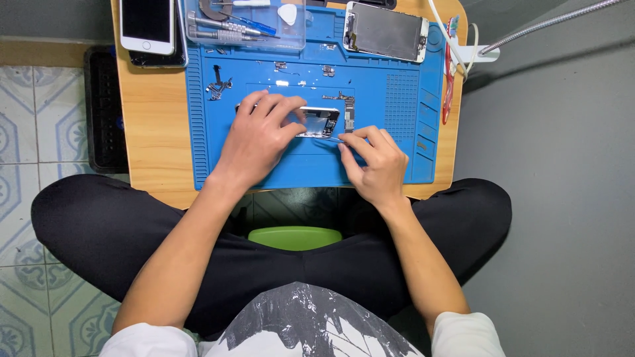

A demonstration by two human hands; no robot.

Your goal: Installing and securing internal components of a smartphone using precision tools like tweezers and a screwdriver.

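An opened phone body [319,122] lies in the middle of the blue repair mat [390,158]. My left hand [259,135] rests on its left part and pins it down with spread fingers. My right hand [374,162] sits just right of the phone and pinches a thin metal tool [334,139] whose tip touches the phone's lower right edge. A small circuit board [348,112] lies by the phone's top right corner.
A detached phone screen [385,31] lies at the mat's top right, a white phone [147,24] at the table's top left. A clear tray [245,26] holds screwdrivers and a pick. Small screws and parts [218,84] are scattered on the mat. Red tweezers [450,66] lie along the right edge.
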